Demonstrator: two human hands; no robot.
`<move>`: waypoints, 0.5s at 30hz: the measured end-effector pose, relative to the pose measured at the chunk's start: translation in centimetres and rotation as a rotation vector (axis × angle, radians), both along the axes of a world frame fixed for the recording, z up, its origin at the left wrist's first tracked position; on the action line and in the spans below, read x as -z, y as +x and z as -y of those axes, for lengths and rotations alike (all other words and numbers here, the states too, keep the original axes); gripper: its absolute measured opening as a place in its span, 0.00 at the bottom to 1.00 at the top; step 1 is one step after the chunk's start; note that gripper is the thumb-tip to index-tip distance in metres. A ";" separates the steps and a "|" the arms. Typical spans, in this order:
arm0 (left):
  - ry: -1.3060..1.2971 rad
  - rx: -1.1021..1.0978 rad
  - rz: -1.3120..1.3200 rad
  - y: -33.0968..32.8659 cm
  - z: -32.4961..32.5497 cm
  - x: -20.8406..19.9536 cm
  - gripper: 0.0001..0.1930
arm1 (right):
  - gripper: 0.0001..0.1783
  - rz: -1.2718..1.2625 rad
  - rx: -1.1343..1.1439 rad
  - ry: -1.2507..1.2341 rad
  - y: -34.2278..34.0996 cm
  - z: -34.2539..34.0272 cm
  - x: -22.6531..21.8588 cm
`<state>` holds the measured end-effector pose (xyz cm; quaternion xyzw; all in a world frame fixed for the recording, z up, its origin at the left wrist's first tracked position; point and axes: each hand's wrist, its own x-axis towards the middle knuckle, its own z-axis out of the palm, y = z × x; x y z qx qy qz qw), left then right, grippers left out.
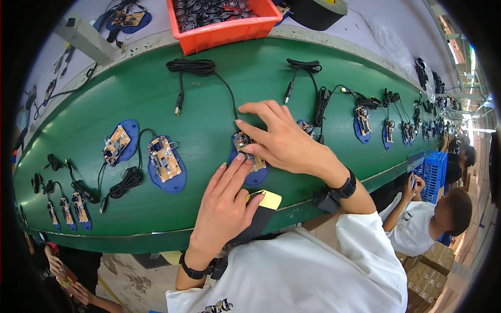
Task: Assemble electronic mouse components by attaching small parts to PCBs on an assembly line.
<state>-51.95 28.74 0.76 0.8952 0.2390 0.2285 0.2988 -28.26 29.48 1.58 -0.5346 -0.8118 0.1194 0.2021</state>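
Note:
Under my hands a blue mouse base (255, 178) lies on the green conveyor belt (209, 112), a tan circuit board (258, 164) set in it. Straight fingers of my left hand (224, 201) reach up from below, tips touching the board's left side; this hand is open. My right hand (287, 138) comes from the right, its thumb on the board and index finger at the base's upper end, near where the cable leaves it. A small dark round part shows between them. The black cable (190, 65) runs up to a tied coil with its USB plug (179, 103).
Another mouse base (176, 181) lies to the left; several more line the belt both ways. Beyond the belt stand a red bin (224, 28) of dark small parts and a black roll (318, 13). A yellow-topped black object (269, 200) is below my hands. Co-workers sit along the near edge.

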 end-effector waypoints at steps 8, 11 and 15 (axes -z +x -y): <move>-0.044 -0.193 0.189 -3.6 -1.4 -1.5 0.11 | 0.32 0.104 -0.037 0.094 -2.9 -2.8 1.6; -0.257 -0.352 0.267 -6.1 -1.6 -3.1 0.12 | 0.32 -0.190 -0.053 -0.038 -3.9 -1.5 -1.9; -0.408 -0.427 0.330 -7.3 -1.2 -3.1 0.18 | 0.23 -0.681 -0.174 -0.226 -6.4 1.3 -3.7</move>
